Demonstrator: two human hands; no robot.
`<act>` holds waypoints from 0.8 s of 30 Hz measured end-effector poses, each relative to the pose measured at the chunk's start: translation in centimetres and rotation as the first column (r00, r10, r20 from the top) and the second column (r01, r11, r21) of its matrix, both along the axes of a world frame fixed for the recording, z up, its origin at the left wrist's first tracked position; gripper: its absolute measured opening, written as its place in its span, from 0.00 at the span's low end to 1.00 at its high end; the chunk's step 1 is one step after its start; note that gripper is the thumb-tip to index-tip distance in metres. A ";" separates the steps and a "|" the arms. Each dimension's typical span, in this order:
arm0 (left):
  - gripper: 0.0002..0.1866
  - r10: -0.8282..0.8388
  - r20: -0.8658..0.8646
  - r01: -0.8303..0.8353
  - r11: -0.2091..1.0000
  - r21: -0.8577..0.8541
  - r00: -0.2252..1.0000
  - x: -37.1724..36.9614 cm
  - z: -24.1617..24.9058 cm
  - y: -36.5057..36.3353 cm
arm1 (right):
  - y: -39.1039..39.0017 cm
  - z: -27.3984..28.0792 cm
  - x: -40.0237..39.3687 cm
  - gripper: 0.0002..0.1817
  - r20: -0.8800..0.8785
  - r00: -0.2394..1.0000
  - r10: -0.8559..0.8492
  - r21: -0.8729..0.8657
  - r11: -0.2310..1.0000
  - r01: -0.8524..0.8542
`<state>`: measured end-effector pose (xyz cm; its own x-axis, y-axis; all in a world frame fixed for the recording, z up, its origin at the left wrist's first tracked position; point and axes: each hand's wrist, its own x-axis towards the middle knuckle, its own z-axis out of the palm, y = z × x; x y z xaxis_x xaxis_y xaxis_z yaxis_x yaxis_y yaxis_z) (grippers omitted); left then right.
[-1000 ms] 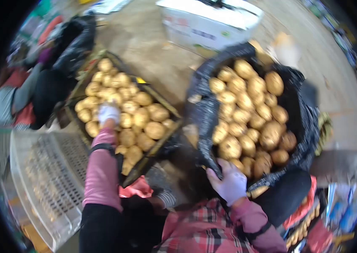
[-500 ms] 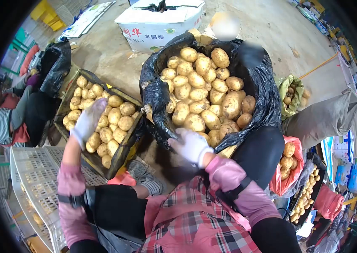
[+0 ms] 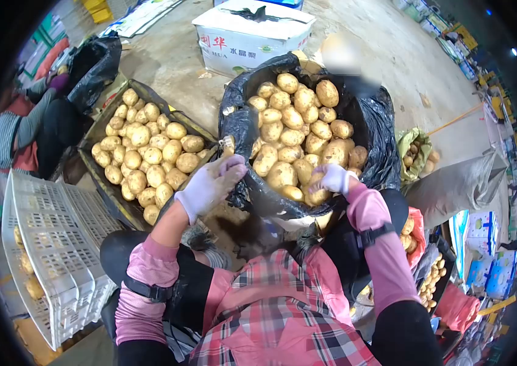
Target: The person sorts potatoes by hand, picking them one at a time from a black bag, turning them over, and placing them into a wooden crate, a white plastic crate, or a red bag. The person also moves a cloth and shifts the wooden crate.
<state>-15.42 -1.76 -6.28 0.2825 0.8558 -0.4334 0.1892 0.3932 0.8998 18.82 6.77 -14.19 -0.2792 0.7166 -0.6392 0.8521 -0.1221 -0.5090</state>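
Potatoes (image 3: 292, 137) fill a round container lined with black plastic (image 3: 380, 131) in front of me. Over its near right part my right hand (image 3: 331, 180), in a pale glove, has its fingers closed round a potato (image 3: 316, 194). At the liner's left edge is my left hand (image 3: 211, 185), gloved too, with its fingers bent near the black plastic; whether it pinches anything I cannot make out. A rectangular crate (image 3: 96, 177) to the left holds smaller potatoes (image 3: 142, 146).
A white carton (image 3: 252, 46) stands beyond the round container. White perforated crates (image 3: 66, 250) are at the lower left. Another person (image 3: 23, 131) sits at the far left. At the right are a green sack (image 3: 414, 152) and a red bag (image 3: 417, 235) of potatoes.
My left hand has moved right, from above the rectangular crate to the liner's edge. My right hand has moved right and taken hold of a potato. The view has shifted.
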 end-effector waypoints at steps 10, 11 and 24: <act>0.37 -0.066 0.490 0.221 0.939 -0.264 0.869 1.4 -1.1 -1.1 | -8.2 10.2 -10.6 0.43 -0.944 0.193 -0.269 -0.210 0.937 0.280; 0.37 -0.049 0.562 0.219 0.946 -0.238 0.826 1.4 -1.6 -1.2 | -8.4 10.6 -11.0 0.42 -0.946 0.174 -0.273 -0.217 0.934 0.285; 0.29 0.097 0.184 -0.171 0.880 0.443 0.978 2.3 -0.8 -2.9 | -10.2 10.0 -13.0 0.36 -0.944 0.019 -0.329 -0.296 0.872 0.391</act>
